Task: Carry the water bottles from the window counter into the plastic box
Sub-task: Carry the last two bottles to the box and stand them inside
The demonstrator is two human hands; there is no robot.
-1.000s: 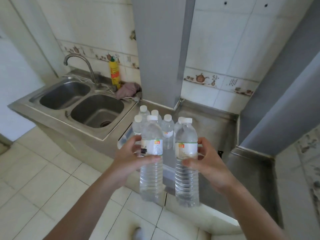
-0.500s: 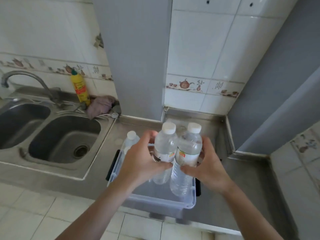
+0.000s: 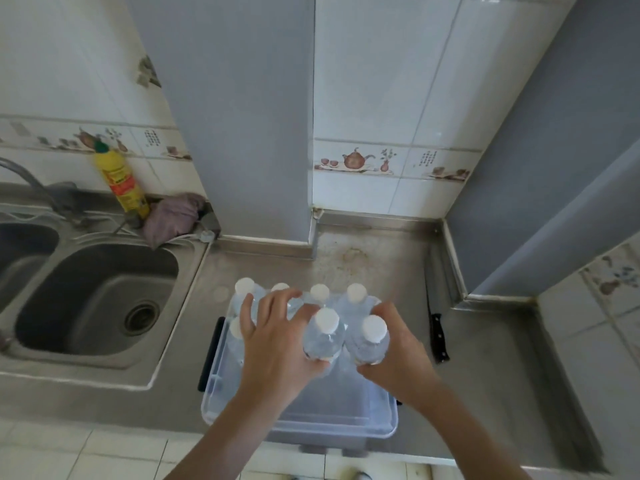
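Steel counter (image 3: pixel 363 258); box (image 3: pixel 301 426); left hand (image 3: pixel 277 344) grasping bottle (image 3: pixel 323 339), right hand (image 3: pixel 394 355) grasping second bottle (image 3: pixel 370 342); risk: knocking standing bottles (image 3: pixel 318 294) on lowering

I am in a home kitchen: stainless double sink (image 3: pixel 93 299) at my counter's (image 3: pixel 381 265) left end, detergent bottle (image 3: pixel 124 185), teapot-pattern wall tiles (image 3: pixel 360 159).

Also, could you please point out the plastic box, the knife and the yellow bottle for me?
plastic box (image 3: pixel 301 429): head view, on its near rim.
knife (image 3: pixel 439 341): head view, on its black handle.
yellow bottle (image 3: pixel 124 183): head view, on its labelled body.
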